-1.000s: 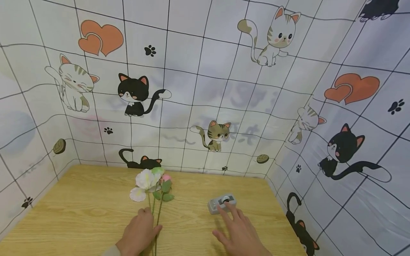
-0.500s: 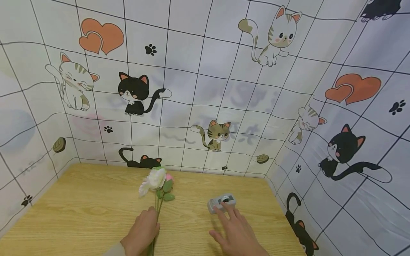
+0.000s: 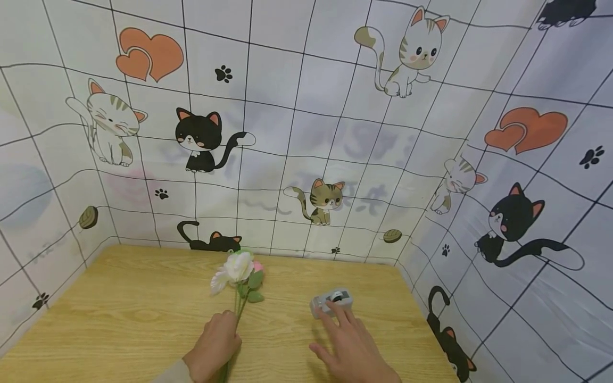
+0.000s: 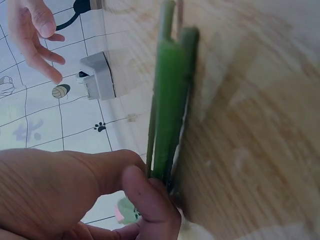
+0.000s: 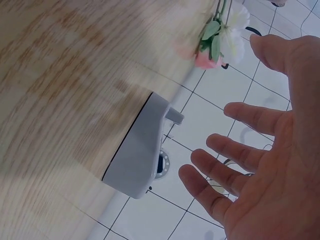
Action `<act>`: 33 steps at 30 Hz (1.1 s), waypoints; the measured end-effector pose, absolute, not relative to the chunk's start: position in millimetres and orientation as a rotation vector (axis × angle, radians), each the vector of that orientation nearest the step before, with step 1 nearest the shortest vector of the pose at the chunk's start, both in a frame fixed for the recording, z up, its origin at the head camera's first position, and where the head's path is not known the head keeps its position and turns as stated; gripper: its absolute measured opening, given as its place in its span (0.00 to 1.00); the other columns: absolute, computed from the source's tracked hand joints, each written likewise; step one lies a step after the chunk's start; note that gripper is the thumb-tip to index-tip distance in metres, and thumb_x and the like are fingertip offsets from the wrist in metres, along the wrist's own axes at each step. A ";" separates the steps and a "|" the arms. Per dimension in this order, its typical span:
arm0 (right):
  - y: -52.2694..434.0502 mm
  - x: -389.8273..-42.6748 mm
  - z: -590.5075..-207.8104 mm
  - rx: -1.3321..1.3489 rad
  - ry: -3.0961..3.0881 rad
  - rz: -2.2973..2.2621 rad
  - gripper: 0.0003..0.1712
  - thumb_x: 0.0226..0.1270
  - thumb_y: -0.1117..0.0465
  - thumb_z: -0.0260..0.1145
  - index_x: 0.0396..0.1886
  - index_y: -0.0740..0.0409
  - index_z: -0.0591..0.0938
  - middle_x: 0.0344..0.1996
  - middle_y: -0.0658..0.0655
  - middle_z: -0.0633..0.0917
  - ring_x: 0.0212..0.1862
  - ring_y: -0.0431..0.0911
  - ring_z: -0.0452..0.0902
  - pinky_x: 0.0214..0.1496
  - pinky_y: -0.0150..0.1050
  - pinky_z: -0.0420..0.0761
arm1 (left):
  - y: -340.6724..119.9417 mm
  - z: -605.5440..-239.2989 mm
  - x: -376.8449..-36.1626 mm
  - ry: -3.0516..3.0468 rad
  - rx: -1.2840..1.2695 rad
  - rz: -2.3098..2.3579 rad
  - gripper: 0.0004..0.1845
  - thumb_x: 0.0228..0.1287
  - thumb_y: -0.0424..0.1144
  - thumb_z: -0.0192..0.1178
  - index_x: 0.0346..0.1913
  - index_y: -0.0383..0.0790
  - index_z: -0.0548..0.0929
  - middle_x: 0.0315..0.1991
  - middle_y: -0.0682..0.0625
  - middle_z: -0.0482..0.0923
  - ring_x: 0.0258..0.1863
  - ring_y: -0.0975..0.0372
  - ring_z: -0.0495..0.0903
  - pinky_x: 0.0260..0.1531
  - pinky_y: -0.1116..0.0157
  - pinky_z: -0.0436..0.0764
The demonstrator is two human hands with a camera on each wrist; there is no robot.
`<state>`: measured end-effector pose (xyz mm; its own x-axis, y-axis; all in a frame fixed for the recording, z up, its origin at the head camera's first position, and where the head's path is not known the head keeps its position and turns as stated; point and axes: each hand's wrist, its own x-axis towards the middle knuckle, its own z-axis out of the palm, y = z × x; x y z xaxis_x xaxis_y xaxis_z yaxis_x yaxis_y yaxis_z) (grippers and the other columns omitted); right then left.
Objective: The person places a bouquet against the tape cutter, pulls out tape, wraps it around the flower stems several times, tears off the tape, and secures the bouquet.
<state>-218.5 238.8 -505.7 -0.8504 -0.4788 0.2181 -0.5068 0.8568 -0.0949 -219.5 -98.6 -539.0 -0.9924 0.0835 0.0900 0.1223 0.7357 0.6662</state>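
Note:
My left hand (image 3: 215, 340) pinches a small bunch of long-stemmed flowers low on the table. Their green stems (image 4: 169, 110) lie side by side between thumb and fingers, the cut ends sticking out in the left wrist view. At the far end are a ruffled white flower (image 3: 239, 267), a partly covered pink flower (image 3: 258, 267) and green leaves (image 3: 255, 296). Fingers spread, my right hand (image 3: 354, 346) hovers just in front of a grey tape dispenser (image 5: 135, 155) and holds nothing. In the head view its fingertips overlap the dispenser's near side.
Both hands are over a light wood-grain table (image 3: 143, 308). Behind it and along its sides hangs a white gridded sheet (image 3: 287, 133) printed with cats, hearts and paw marks, meeting the table's back edge.
The loosely spread stems have come together in my left hand, and the white flower has swung right against the pink one. My left hand shifted slightly right, my right hand slightly left.

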 end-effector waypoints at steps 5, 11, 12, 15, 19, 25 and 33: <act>237.8 -220.4 -503.4 0.751 -2.884 0.229 0.39 0.85 0.31 0.71 0.83 0.46 0.81 0.83 0.61 0.79 0.77 0.63 0.82 0.62 0.68 0.93 | -99.6 -540.2 -218.1 -2.909 -0.130 -1.237 0.25 0.64 0.13 0.58 0.22 0.47 0.67 0.16 0.58 0.59 0.14 0.70 0.54 0.14 0.78 0.57; 235.6 -220.0 -500.5 0.765 -2.890 0.241 0.41 0.86 0.32 0.71 0.87 0.45 0.79 0.84 0.62 0.78 0.77 0.63 0.82 0.62 0.68 0.94 | -99.3 -541.1 -218.0 -2.900 -0.154 -1.236 0.27 0.61 0.13 0.56 0.21 0.50 0.64 0.15 0.60 0.56 0.14 0.71 0.51 0.14 0.78 0.55; 235.1 -219.5 -499.7 0.768 -2.892 0.248 0.41 0.86 0.32 0.70 0.87 0.46 0.78 0.84 0.62 0.78 0.77 0.63 0.82 0.62 0.67 0.94 | -99.1 -540.8 -217.9 -2.899 -0.156 -1.226 0.27 0.61 0.13 0.57 0.21 0.49 0.65 0.15 0.59 0.57 0.14 0.71 0.52 0.14 0.78 0.55; 233.7 -217.8 -497.8 0.775 -2.894 0.263 0.42 0.86 0.32 0.71 0.87 0.47 0.78 0.84 0.62 0.79 0.77 0.63 0.83 0.63 0.66 0.94 | -97.8 -539.7 -217.8 -2.901 -0.160 -1.174 0.26 0.60 0.13 0.58 0.21 0.48 0.65 0.18 0.58 0.59 0.15 0.69 0.53 0.15 0.78 0.57; 232.3 -216.1 -495.7 0.785 -2.882 0.281 0.42 0.86 0.33 0.72 0.87 0.49 0.78 0.83 0.63 0.80 0.76 0.62 0.84 0.64 0.66 0.94 | -96.6 -541.1 -218.8 -2.897 -0.171 -1.129 0.23 0.61 0.13 0.59 0.22 0.44 0.70 0.19 0.56 0.61 0.15 0.68 0.57 0.15 0.77 0.59; 230.6 -215.5 -494.3 0.803 -2.874 0.292 0.42 0.86 0.35 0.73 0.88 0.51 0.77 0.80 0.62 0.82 0.75 0.60 0.85 0.67 0.64 0.94 | -98.7 -555.9 -225.2 -2.868 -0.239 -1.105 0.10 0.64 0.14 0.62 0.31 0.30 0.78 0.20 0.51 0.70 0.14 0.64 0.68 0.13 0.75 0.69; 227.0 -215.0 -492.8 0.828 -2.864 0.350 0.38 0.87 0.39 0.73 0.85 0.52 0.79 0.78 0.60 0.83 0.73 0.57 0.86 0.62 0.59 0.96 | -90.8 -557.9 -231.0 -2.836 -0.285 -1.072 0.10 0.63 0.17 0.63 0.32 0.34 0.78 0.20 0.52 0.71 0.15 0.66 0.67 0.12 0.74 0.68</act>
